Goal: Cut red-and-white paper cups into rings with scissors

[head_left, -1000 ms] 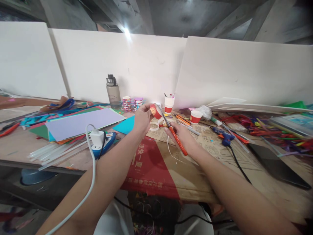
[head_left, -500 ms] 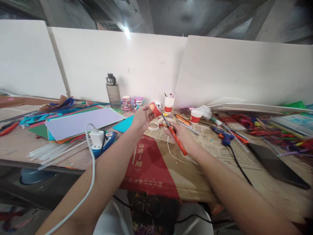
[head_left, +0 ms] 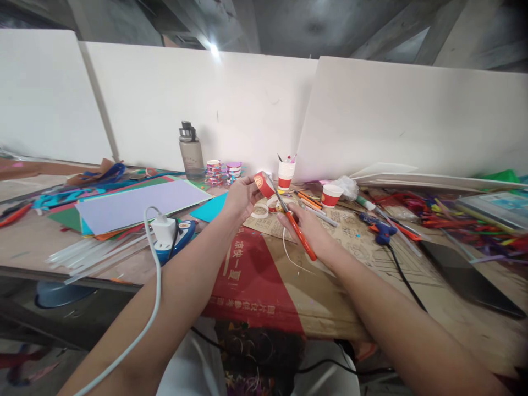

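Note:
My left hand (head_left: 242,199) pinches a cut piece of red paper cup (head_left: 264,185) with a gold print, held up above the table. In my right hand (head_left: 303,223) are scissors with orange handles (head_left: 302,237). Their blades (head_left: 278,198) point up and left and meet the edge of the cup piece; I cannot tell how far apart they are. Below the hands, a white paper ring (head_left: 259,210) and a red-and-white cup ring (head_left: 274,205) lie on the cardboard (head_left: 330,297). A thin white strip (head_left: 291,256) curls beneath my right hand.
A stack of paper cups holding pens (head_left: 286,175), another red cup (head_left: 331,194) and a bottle (head_left: 191,154) stand at the back. Coloured sheets (head_left: 140,203) and a power strip (head_left: 181,242) lie left. On the right are a blue glue gun (head_left: 381,230) and a dark tablet-like slab (head_left: 466,278).
The red cup piece has turned slightly and shifted a little right and down at the scissor blades. Both hands keep their holds, and the view has moved slightly.

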A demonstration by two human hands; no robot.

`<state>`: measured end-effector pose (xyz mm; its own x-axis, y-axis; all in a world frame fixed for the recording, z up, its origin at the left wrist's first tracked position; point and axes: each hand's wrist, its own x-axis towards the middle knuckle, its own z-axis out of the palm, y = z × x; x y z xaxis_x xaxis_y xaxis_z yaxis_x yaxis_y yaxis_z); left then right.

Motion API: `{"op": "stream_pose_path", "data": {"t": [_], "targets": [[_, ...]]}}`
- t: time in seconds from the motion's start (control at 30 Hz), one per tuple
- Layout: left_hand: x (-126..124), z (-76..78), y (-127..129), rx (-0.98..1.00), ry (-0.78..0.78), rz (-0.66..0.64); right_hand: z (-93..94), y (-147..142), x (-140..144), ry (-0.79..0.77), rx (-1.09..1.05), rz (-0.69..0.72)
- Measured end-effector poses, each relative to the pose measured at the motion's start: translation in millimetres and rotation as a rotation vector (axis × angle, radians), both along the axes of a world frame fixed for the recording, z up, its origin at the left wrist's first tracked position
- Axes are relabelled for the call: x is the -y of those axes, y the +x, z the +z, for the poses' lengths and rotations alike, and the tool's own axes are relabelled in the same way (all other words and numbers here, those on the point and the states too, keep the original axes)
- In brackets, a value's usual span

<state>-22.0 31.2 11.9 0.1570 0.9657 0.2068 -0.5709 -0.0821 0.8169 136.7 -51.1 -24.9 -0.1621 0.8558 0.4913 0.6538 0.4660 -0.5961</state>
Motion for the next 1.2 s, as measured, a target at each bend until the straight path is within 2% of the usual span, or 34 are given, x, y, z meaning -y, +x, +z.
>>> {"op": "stream_pose_path", "data": {"t": [0.53,0.73,0.97,1.2], "targets": [[-3.2,1.8,-1.2,-0.018,-0.075,-0.043,1.6,-0.6,1.4,0.045,0.022,-0.018],[2.1,0.8,-4.2,-0.028,0.047,0.062,5.0,-0.3,3.2,0.004,0.032,-0.031],[-0.9,-1.8,-1.3,-0.091,0.052,-0.034,6.9,2.1,4.8,-0.034,0.026,0.013],[-2.2,-2.7,0.6,-0.053,0.032,-0.043,3.3,1.4,1.6,0.050,0.034,-0.034]]}}
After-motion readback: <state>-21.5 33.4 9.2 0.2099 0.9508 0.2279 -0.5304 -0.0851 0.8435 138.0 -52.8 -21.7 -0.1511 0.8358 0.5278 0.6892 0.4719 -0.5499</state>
